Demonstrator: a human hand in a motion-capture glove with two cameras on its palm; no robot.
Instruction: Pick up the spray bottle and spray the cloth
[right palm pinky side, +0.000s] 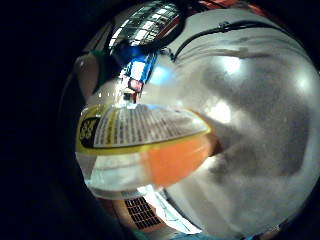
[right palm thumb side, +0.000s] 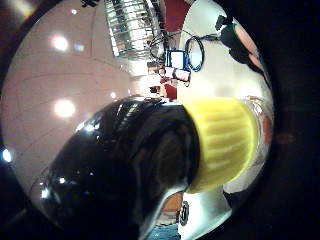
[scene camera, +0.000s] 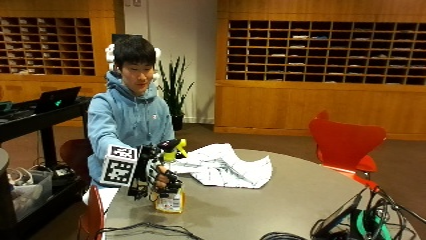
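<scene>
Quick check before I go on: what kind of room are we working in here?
Probably an office or campus common room: wooden pigeonhole shelves line the walls, with a round table, a red chair and a potted plant.

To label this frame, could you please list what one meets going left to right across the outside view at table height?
Gloved right hand holding the spray bottle → white cloth on the table → red chair.
</scene>
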